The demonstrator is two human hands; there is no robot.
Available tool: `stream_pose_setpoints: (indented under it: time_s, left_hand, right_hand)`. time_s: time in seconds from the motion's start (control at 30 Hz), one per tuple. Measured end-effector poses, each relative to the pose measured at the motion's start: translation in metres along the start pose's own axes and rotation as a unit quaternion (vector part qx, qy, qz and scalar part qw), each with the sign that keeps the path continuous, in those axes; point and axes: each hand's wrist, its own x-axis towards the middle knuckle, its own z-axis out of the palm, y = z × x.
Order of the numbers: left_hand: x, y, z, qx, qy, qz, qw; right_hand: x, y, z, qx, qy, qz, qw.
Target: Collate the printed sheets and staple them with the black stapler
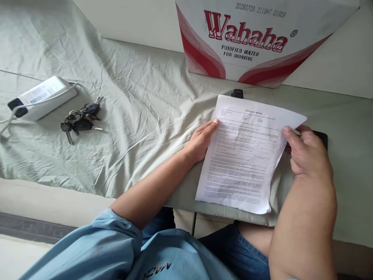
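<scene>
Printed sheet (244,155) right of centre frame on the cloth-draped desk (140,116), small text illegible, pinched at its edges by left hand (201,142) and right hand (305,151), hiding most of a dark object (320,137), with keys (80,118) upper left.

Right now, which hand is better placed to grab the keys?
Left. The left hand holds the sheet's near edge, on the keys' side; the right hand is across the sheet.
</scene>
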Motion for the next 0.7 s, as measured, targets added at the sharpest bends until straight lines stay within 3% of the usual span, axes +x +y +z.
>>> stream_pose_setpoints:
  time_s: [0.1, 0.3, 0.57, 0.7]
  left_hand:
    - [0.002, -0.001, -0.001, -0.003, 0.011, 0.007, 1.0]
    - [-0.002, 0.001, 0.004, 0.029, -0.004, -0.002, 1.0]
    - [-0.006, 0.006, 0.006, 0.099, -0.027, -0.015, 0.995]
    - [-0.01, 0.009, 0.008, 0.109, -0.05, -0.012, 0.993]
  right_hand:
    - [-0.007, -0.007, 0.002, 0.037, -0.073, 0.032, 0.996]
    - [-0.003, -0.004, 0.004, 0.003, -0.008, 0.035, 0.999]
    - [-0.004, -0.005, -0.002, -0.015, -0.013, 0.027, 0.999]
    - [0.001, -0.002, -0.009, -0.043, -0.046, 0.047, 0.997]
